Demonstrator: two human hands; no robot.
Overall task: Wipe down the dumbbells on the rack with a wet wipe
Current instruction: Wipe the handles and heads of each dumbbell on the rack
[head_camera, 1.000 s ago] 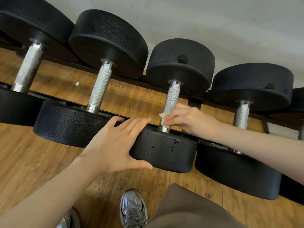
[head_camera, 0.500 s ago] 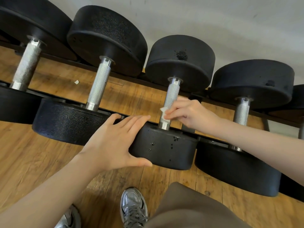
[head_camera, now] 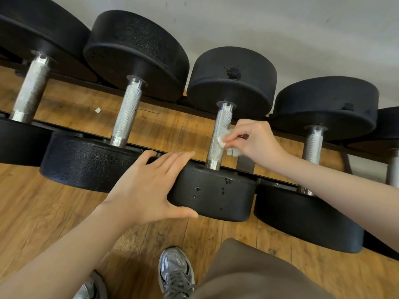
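Several black dumbbells with knurled silver handles lie side by side on a black rack [head_camera: 278, 182]. My right hand [head_camera: 252, 140] pinches a small white wet wipe [head_camera: 224, 140] against the right side of the middle dumbbell's handle [head_camera: 218, 137], about halfway along it. My left hand [head_camera: 146, 184] rests on the near head [head_camera: 213, 195] of that same dumbbell, fingers straight over its top edge and thumb under its front face. The wipe is partly hidden by my fingers.
Neighbouring dumbbells sit close on both sides: one to the left [head_camera: 127, 117], one to the right [head_camera: 313, 145]. A wooden floor [head_camera: 43, 212] lies below, a white wall [head_camera: 280, 29] behind. My grey sneaker [head_camera: 176, 275] and brown trouser leg [head_camera: 248, 272] are at the bottom.
My right hand has slid the wipe up the handle, from near the lower collar to about its middle. My left hand has stayed on the near head.
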